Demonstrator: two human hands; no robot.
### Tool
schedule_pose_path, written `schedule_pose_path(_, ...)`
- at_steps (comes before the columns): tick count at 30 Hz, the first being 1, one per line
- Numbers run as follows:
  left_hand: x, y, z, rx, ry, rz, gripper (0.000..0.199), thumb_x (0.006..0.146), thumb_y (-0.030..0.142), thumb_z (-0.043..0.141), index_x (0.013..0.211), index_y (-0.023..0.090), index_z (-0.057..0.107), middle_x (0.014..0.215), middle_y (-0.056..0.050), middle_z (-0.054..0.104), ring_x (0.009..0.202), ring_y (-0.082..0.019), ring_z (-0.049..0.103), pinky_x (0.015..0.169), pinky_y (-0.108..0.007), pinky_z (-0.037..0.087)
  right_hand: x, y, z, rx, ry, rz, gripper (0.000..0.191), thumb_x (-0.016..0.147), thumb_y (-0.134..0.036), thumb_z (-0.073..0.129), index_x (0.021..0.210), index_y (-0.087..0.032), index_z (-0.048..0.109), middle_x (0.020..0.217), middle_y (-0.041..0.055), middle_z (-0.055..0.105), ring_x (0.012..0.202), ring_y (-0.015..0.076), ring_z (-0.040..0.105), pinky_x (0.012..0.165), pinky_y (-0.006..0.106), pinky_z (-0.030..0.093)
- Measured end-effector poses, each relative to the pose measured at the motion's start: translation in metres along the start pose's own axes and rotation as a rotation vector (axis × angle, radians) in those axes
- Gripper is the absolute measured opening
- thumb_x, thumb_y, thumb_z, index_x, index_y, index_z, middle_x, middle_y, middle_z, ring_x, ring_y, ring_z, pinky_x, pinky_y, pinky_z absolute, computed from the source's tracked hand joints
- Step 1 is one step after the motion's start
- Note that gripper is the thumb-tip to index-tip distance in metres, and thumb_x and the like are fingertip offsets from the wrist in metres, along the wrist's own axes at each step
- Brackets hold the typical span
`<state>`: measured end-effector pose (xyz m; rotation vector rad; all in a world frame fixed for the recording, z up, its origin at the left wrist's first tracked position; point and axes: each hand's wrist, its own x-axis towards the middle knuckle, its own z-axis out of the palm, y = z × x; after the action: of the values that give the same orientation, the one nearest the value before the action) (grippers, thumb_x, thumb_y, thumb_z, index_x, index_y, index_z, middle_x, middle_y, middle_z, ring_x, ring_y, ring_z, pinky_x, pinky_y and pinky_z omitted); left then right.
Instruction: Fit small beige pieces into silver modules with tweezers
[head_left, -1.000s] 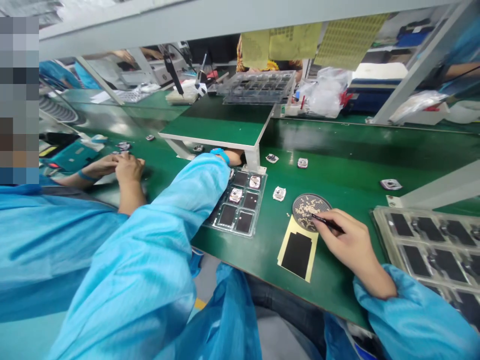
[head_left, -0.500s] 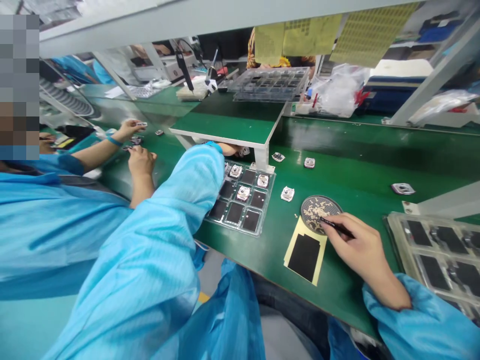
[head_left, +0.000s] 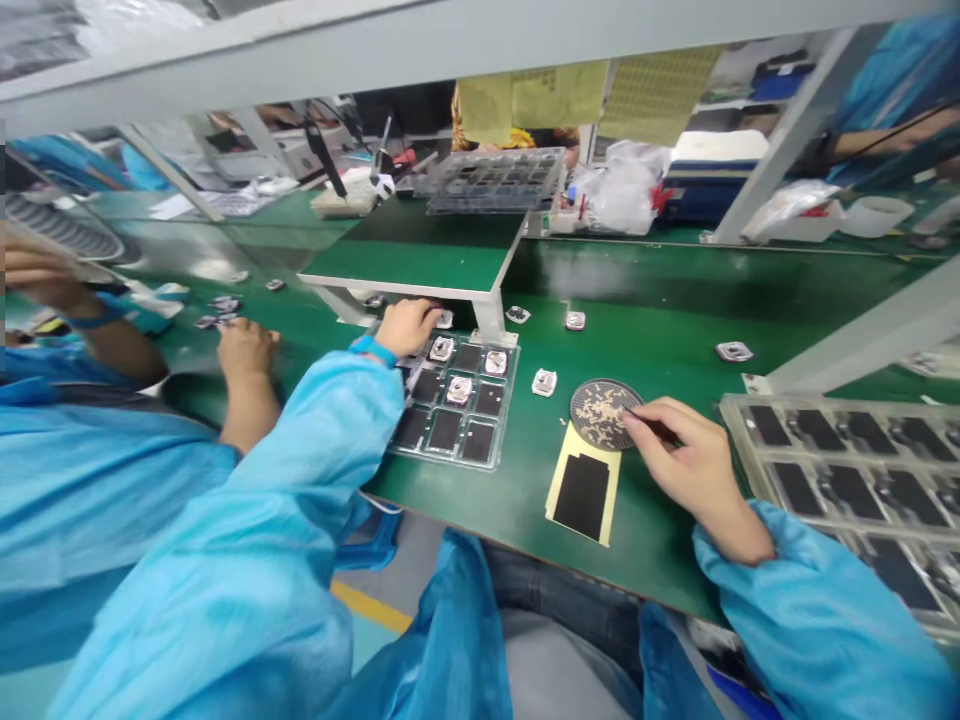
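My left hand (head_left: 407, 326) pinches a small white-and-silver watch-like housing (head_left: 445, 319) at the front of the raised shelf, above the back of a clear compartment tray (head_left: 491, 455). Several similar housings, one of them a white housing (head_left: 460, 390), sit in the tray; other compartments show black bottoms. In my right hand (head_left: 682, 450) are dark tweezers (head_left: 660, 428), their tip over a round dark dish (head_left: 581, 425) scattered with tiny beige pieces. A yellow-backed black sheet (head_left: 581, 495) lies just in front of the dish. Another housing (head_left: 544, 382) rests between tray and dish.
A low green-topped shelf (head_left: 420, 245) stands behind the tray, with stacked clear trays (head_left: 495, 180) on it. More filled trays (head_left: 847, 460) are at the right by a white post (head_left: 870, 330). At the left, a co-worker's hand (head_left: 247, 350) is near other parts.
My left hand has come out from under the shelf with the housing. My right hand keeps the tweezers at the dish. The view has turned right; the co-worker's far hand has lifted.
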<state>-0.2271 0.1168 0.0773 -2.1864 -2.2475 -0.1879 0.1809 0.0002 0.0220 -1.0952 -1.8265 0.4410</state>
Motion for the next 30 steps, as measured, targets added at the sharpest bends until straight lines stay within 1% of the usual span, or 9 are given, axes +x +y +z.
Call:
schedule_pose_path(3, -0.03, 0.002, 0.008, -0.027, 0.103, 0.103, 0.042, 0.106, 0.037, 0.033, 0.126, 0.022, 0.067, 0.128, -0.008, 0.071, 0.118, -0.027, 0.06, 0.105, -0.039, 0.039, 0.0, -0.002, -0.001, 0.019, 0.015, 0.005, 0.006, 0.093, -0.027, 0.067, 0.092, -0.023, 0.072, 0.083, 0.0043, 0.069, 0.067, 0.0165, 0.062, 0.056, 0.031, 0.048)
schedule_pose_path(6, -0.063, 0.023, 0.007, -0.101, 0.198, 0.233, 0.044, 0.106, 0.042, 0.034, 0.134, 0.021, 0.061, 0.129, -0.009, 0.069, 0.117, -0.028, 0.06, 0.105, -0.04, 0.041, 0.0, -0.005, 0.0, 0.025, 0.016, 0.017, 0.008, 0.093, -0.028, 0.067, 0.092, -0.023, 0.072, 0.084, 0.0046, 0.07, 0.067, 0.0169, 0.062, 0.055, 0.031, 0.049)
schedule_pose_path(9, -0.068, 0.073, 0.005, -0.144, 0.06, 0.475, 0.037, 0.105, 0.043, 0.04, 0.128, 0.024, 0.062, 0.12, -0.008, 0.072, 0.109, -0.027, 0.064, 0.098, -0.04, 0.044, 0.001, -0.008, 0.002, 0.026, 0.012, 0.03, 0.009, 0.093, -0.029, 0.066, 0.09, -0.022, 0.071, 0.084, 0.0053, 0.07, 0.07, 0.018, 0.064, 0.057, 0.031, 0.051)
schedule_pose_path(13, -0.027, 0.147, 0.022, -0.072, -0.041, 0.695, 0.034, 0.106, 0.038, 0.039, 0.117, 0.025, 0.068, 0.111, -0.008, 0.073, 0.111, -0.028, 0.063, 0.097, -0.043, 0.044, 0.003, -0.005, 0.001, 0.048, 0.002, 0.011, 0.007, 0.092, -0.025, 0.067, 0.092, -0.021, 0.071, 0.089, 0.0067, 0.07, 0.077, 0.0192, 0.066, 0.059, 0.03, 0.051)
schedule_pose_path(17, 0.027, 0.186, 0.05, -0.14, -0.188, 0.707, 0.031, 0.103, 0.037, 0.046, 0.116, 0.026, 0.073, 0.121, -0.005, 0.073, 0.116, -0.025, 0.064, 0.099, -0.036, 0.046, 0.004, 0.002, -0.001, 0.009, 0.026, 0.041, 0.009, 0.093, -0.028, 0.066, 0.092, -0.02, 0.071, 0.087, 0.0061, 0.069, 0.071, 0.0174, 0.061, 0.056, 0.03, 0.048)
schedule_pose_path(22, 0.08, 0.187, 0.067, -0.13, -0.17, 0.567, 0.041, 0.103, 0.04, 0.045, 0.13, 0.021, 0.069, 0.133, -0.011, 0.066, 0.123, -0.027, 0.06, 0.105, -0.036, 0.045, 0.007, 0.0, -0.006, 0.035, 0.042, 0.046, 0.012, 0.097, -0.028, 0.061, 0.094, -0.02, 0.069, 0.087, 0.0054, 0.068, 0.075, 0.0182, 0.062, 0.066, 0.032, 0.05)
schedule_pose_path(25, 0.108, 0.181, 0.073, -0.095, -0.183, 0.434, 0.062, 0.091, 0.048, 0.064, 0.143, 0.014, 0.059, 0.139, -0.019, 0.059, 0.123, -0.034, 0.06, 0.105, -0.042, 0.045, 0.008, -0.002, -0.009, 0.04, 0.044, 0.034, 0.019, 0.102, -0.029, 0.055, 0.087, -0.021, 0.064, 0.09, 0.0062, 0.066, 0.086, 0.0198, 0.062, 0.077, 0.035, 0.049)
schedule_pose_path(27, 0.121, 0.179, 0.078, -0.081, -0.223, 0.419, 0.077, 0.08, 0.051, 0.077, 0.146, 0.018, 0.056, 0.142, -0.019, 0.057, 0.124, -0.036, 0.058, 0.105, -0.043, 0.045, 0.007, -0.001, -0.011, 0.005, 0.052, 0.045, 0.028, 0.103, -0.031, 0.052, 0.078, -0.021, 0.057, 0.083, 0.0044, 0.06, 0.08, 0.0185, 0.058, 0.072, 0.033, 0.045)
schedule_pose_path(30, 0.13, 0.175, 0.084, -0.087, -0.247, 0.455, 0.068, 0.078, 0.049, 0.079, 0.139, 0.025, 0.062, 0.144, -0.013, 0.056, 0.128, -0.034, 0.056, 0.108, -0.04, 0.042, 0.006, 0.001, -0.013, -0.054, 0.02, 0.099, 0.036, 0.104, -0.036, 0.053, 0.071, -0.022, 0.047, 0.065, -0.0016, 0.046, 0.061, 0.0143, 0.046, 0.06, 0.031, 0.035)
